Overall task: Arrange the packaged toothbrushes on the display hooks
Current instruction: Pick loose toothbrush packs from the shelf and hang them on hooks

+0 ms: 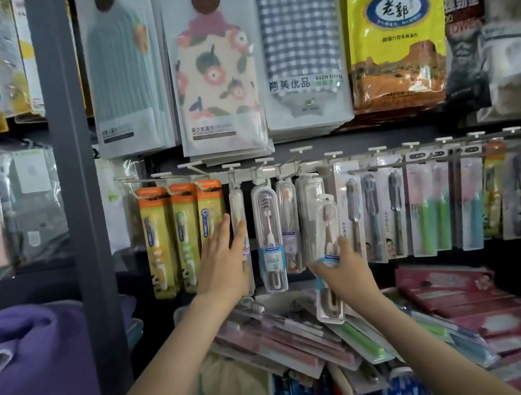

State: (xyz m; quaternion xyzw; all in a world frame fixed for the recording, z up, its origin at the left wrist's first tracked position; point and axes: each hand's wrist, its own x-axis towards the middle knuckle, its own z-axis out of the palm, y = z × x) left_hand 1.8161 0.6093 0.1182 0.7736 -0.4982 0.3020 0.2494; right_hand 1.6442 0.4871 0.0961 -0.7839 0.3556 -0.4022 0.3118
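Tilted clear-cased toothbrush pack [324,221] is being gripped near its lower end by right hand [345,269]; hung toothbrush pack [236,201] is being touched by straight-fingered left hand [225,262].

clear toothbrush pack [323,228] | tilted, below hooks [265,161] (blue label) | other packs [268,230] hanging

Packaged toothbrushes [268,227] hang in a row from the display hooks [248,174] ahead of you, bath towel packs [299,40] above them, a heap of toothbrush packs [295,341] below, folded towels [40,375] to your left.
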